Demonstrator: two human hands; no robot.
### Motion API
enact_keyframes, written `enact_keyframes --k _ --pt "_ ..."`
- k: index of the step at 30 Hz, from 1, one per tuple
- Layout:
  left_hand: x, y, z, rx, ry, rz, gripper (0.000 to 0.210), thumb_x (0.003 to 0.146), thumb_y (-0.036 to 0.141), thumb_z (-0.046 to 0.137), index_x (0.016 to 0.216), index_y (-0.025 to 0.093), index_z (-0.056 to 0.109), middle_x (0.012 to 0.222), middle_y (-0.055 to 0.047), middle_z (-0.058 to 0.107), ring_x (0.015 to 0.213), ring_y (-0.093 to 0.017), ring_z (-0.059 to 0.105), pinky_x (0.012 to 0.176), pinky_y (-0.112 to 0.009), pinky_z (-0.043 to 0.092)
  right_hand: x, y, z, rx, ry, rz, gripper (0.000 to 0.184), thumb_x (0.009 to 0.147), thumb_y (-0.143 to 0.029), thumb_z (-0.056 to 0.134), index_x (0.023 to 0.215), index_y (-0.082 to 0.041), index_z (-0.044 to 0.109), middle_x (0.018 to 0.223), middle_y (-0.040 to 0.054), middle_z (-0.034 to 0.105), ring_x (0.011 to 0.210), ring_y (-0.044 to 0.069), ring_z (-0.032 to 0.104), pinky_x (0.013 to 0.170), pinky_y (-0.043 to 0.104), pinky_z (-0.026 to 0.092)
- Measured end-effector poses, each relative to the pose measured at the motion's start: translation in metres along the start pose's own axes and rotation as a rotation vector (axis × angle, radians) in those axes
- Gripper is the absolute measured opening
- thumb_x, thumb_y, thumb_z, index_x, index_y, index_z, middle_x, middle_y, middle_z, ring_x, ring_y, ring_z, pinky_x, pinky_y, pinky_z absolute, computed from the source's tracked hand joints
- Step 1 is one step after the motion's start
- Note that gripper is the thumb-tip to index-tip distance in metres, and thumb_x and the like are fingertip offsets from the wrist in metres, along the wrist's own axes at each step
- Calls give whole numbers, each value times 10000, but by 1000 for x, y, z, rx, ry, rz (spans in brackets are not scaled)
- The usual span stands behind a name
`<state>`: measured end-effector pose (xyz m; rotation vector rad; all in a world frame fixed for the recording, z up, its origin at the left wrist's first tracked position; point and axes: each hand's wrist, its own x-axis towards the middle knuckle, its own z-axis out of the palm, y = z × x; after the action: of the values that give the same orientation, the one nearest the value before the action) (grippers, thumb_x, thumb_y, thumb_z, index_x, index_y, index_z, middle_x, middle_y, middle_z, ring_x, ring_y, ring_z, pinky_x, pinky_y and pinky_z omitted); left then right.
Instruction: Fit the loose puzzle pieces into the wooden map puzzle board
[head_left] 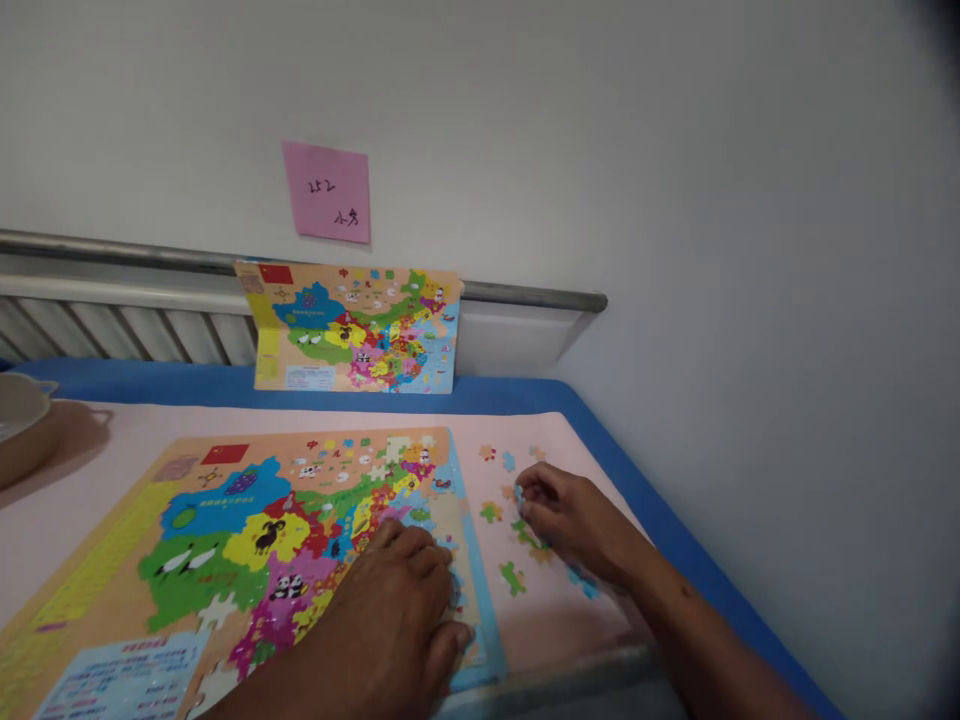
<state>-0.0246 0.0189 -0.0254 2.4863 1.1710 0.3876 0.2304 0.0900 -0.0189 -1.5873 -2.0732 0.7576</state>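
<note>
A jigsaw puzzle (217, 535) of a colourful cartoon map lies mostly assembled, with pale gaps near its top right, right side and lower left. My left hand (397, 610) rests palm down over its right part, thumb apart from the fingers, and hides what is beneath. To the right of the board, my right hand (562, 510) pinches a small light-blue puzzle piece at its fingertips. Around that hand lie loose pieces: a blue piece (508, 461), a green piece (513, 578), a green and orange piece (490, 512) and several others, some partly covered by the hand.
A printed picture (356, 330) of the same map leans against the metal rail (532, 295) at the back. A pink note (328, 192) is stuck to the wall. A white bowl (22, 405) stands at the left. The pink tabletop (480, 625) has a blue edge.
</note>
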Motion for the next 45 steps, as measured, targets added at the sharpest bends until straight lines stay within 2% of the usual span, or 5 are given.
enact_keyframes --k 6,19,22,30,45 --pt "3 2 0 34 -77 -6 119 846 272 551 887 177 610 977 -66 635 994 -302 511 948 -565 339 6 30 -14 -82 214 152 237 826 -245 501 1018 -189 629 808 34 683 687 179 615 624 290 447" --pt "1 5 -3 22 -32 -12 83 847 255 554 836 186 598 955 -42 637 986 -278 516 957 -545 351 12 32 -19 -474 192 60 316 894 -178 497 1138 -142 694 1027 134 677 949 261 608 834 387 437" --pt "0 3 -1 -3 -13 -6 76 842 243 562 856 186 611 1051 -44 657 1026 -276 527 973 -540 345 4 18 -9 -410 221 -100 277 937 -195 481 1127 -156 679 1045 122 662 1004 258 579 889 393 415" --pt "0 1 2 8 3 2 78 858 264 581 870 186 583 1011 -30 645 1010 -265 516 969 -523 328 -8 -42 43 -359 -93 -357 104 932 -238 591 986 -226 678 998 53 623 967 222 514 836 354 361" --pt "-1 -3 10 -24 66 24 59 848 238 584 875 186 580 1003 -25 635 994 -253 507 948 -504 322 -3 -36 51 -361 -134 -391 90 909 -253 636 991 -229 666 1000 38 611 973 216 498 843 353 321"
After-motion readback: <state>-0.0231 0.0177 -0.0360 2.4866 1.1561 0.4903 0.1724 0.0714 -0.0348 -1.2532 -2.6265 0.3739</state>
